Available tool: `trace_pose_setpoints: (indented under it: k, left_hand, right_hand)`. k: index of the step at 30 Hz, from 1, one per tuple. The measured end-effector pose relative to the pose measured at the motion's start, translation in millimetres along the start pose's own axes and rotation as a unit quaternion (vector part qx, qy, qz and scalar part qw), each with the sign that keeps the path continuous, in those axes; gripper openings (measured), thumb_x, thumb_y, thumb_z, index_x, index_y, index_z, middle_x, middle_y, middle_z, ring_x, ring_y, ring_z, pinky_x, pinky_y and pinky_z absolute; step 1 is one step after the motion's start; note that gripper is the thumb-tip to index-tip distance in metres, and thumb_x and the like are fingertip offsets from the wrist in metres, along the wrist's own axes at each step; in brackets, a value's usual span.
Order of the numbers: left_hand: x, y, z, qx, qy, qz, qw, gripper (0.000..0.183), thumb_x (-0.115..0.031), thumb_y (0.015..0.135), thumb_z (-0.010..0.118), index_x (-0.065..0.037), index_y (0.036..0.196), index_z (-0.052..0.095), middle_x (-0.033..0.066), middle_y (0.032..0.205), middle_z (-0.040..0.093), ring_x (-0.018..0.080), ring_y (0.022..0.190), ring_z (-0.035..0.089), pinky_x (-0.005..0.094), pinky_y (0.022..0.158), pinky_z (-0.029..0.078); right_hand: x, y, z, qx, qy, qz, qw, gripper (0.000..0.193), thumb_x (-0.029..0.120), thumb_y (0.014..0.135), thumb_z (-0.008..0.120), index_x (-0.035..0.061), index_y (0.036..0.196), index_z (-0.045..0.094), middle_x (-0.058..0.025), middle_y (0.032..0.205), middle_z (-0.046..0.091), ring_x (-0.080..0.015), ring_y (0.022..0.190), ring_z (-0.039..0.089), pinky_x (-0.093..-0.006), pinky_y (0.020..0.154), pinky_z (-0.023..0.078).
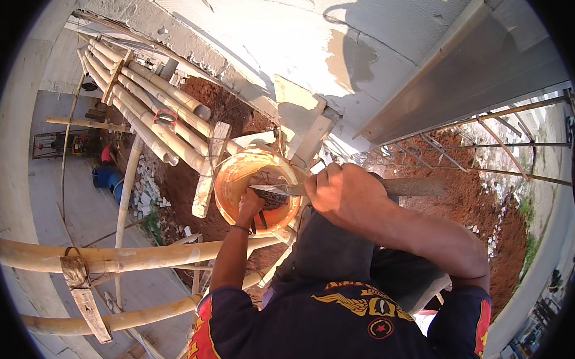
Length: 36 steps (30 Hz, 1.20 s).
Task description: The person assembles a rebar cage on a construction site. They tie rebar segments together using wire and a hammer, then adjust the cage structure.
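An orange bucket (223, 189) stands in front of me, its rim smeared with pale residue. My left hand (251, 203) reaches inside it, close to the pointed metal end of a tool. Its fingertips are hidden, so whether they grip anything does not show. Thin dark pieces, perhaps nails, lie at the bottom of the bucket. My right hand (345, 193) is closed around a long tool (417, 187) with a brownish shaft and a pointed metal end (280, 189) that lies over the bucket's opening.
Bundled bamboo poles (165, 114) run toward the far left. Bamboo rails (144, 255) cross at the near left, a wooden piece (82, 294) tied to them. A pale wall (282, 28) rises ahead, metal scaffolding (501, 143) stands right, and red soil (450, 202) lies below.
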State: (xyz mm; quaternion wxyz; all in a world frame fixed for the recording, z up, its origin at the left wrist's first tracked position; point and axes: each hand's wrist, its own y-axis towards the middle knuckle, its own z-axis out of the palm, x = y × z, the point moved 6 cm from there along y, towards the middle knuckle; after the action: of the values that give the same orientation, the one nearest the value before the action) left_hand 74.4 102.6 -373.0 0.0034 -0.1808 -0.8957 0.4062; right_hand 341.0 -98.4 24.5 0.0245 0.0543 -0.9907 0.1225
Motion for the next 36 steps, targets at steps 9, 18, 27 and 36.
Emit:
trace_pose_setpoints:
  k: [9, 18, 27, 36]
  left_hand:
    - [-37, -118, -101, -0.045, -0.121, -0.002, 0.992, 0.064, -0.027, 0.080, 0.065, 0.008, 0.128, 0.042, 0.0299, 0.100, 0.064, 0.0407, 0.090, 0.067, 0.0457, 0.072, 0.054]
    - [-53, -118, -91, -0.124, -0.251, -0.021, 0.960, 0.056, -0.028, 0.086, 0.061, 0.007, 0.126, 0.042, 0.0256, 0.102, 0.064, 0.0379, 0.092, 0.066, 0.0421, 0.080, 0.053]
    - [-163, -188, -149, -0.140, -0.580, 0.284, 0.751, 0.054, -0.037, 0.102, 0.047, 0.000, 0.141, 0.040, 0.0105, 0.108, 0.062, 0.0153, 0.102, 0.056, 0.0293, 0.087, 0.047]
    - [-103, -44, -69, -0.180, -0.055, 0.330, 0.925, 0.017, -0.013, 0.093, 0.053, -0.008, 0.106, 0.062, 0.0205, 0.093, 0.067, 0.0398, 0.090, 0.064, 0.0485, 0.079, 0.051]
  right_hand:
    - [84, 143, 132, 0.190, 0.103, -0.065, 0.974, 0.020, 0.014, 0.081, 0.064, 0.0081, 0.096, 0.076, -0.0072, 0.090, 0.072, -0.0246, 0.088, 0.070, -0.0355, 0.068, 0.057]
    - [101, 109, 142, 0.247, 0.221, -0.136, 0.934, 0.025, 0.017, 0.081, 0.068, 0.0022, 0.100, 0.073, -0.0135, 0.098, 0.071, -0.0302, 0.088, 0.071, -0.0420, 0.076, 0.057]
    - [28, 101, 95, 0.009, 0.756, 0.126, 0.643, 0.040, 0.015, 0.090, 0.059, -0.0053, 0.122, 0.048, -0.0133, 0.076, 0.063, -0.0208, 0.063, 0.062, -0.0357, 0.060, 0.049]
    - [-26, -1, 58, -0.027, 0.799, 0.237, 0.552, 0.041, 0.006, 0.088, 0.058, 0.0011, 0.127, 0.047, -0.0014, 0.080, 0.053, -0.0098, 0.064, 0.053, -0.0262, 0.060, 0.045]
